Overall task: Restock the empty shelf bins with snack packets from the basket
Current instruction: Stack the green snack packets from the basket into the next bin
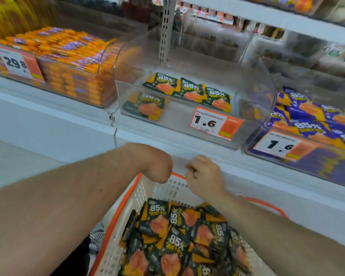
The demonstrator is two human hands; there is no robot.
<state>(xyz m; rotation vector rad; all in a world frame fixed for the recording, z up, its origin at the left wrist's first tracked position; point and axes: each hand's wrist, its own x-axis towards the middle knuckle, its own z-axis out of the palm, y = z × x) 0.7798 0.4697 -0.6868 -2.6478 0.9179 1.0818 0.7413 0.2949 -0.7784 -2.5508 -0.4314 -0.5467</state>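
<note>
A white basket with an orange rim sits low in the middle, holding several dark green and orange snack packets marked 85%. Above it on the shelf stands a clear bin with a few of the same packets on its floor, one of them at the front left. My left hand bends down at the wrist over the basket's far rim, its fingers hidden. My right hand hovers beside it with its fingers curled and nothing seen in them.
A bin full of orange sausage sticks stands to the left of the clear bin, and a bin of purple packets to the right. Orange price tags hang on the bin fronts. An upper shelf overhangs the bins.
</note>
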